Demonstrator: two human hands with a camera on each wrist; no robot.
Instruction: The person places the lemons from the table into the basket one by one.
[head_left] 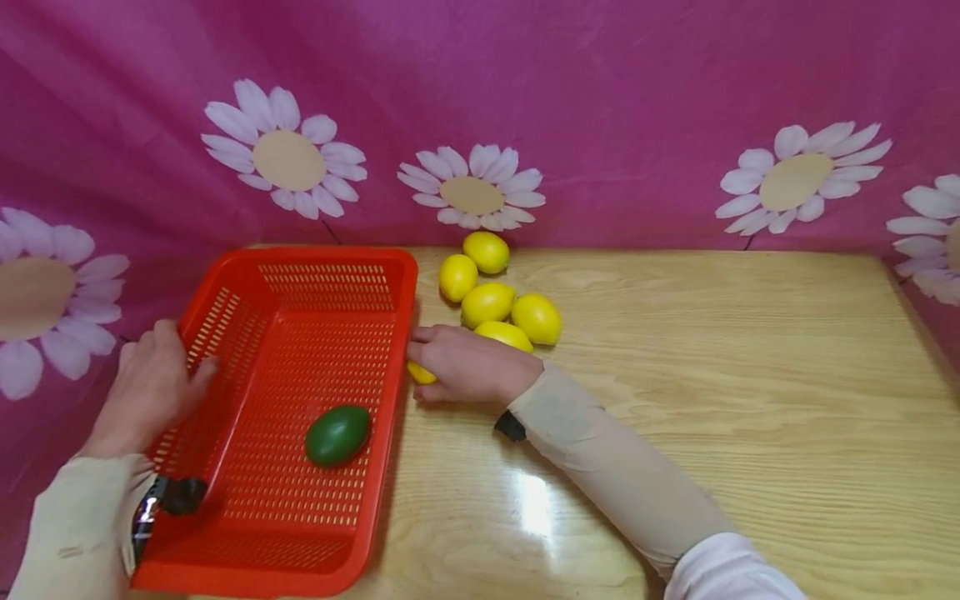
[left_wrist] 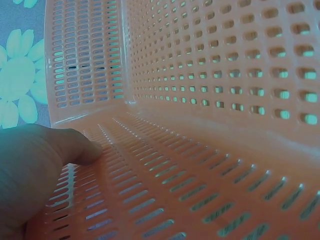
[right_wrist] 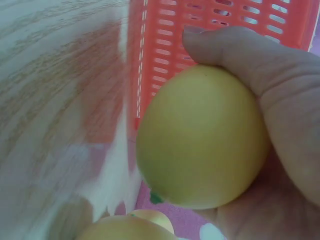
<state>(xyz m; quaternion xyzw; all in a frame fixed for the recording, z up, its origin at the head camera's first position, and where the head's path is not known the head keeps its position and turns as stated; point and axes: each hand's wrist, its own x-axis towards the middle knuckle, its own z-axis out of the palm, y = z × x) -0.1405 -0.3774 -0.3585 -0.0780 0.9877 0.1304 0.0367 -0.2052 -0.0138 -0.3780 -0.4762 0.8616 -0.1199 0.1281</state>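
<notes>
Gripping a smooth yellow plastic lemon [head_left: 420, 372] just outside the red perforated plastic basket [head_left: 300, 275], the right hand [head_left: 468, 367] curls round it; the left hand [head_left: 150, 387] rests open-fingered on the basket's wall. Inside lies one green lime [head_left: 337, 434]; five lemons [head_left: 498, 300] wait on the wooden worktop [head_left: 712, 375].
</notes>
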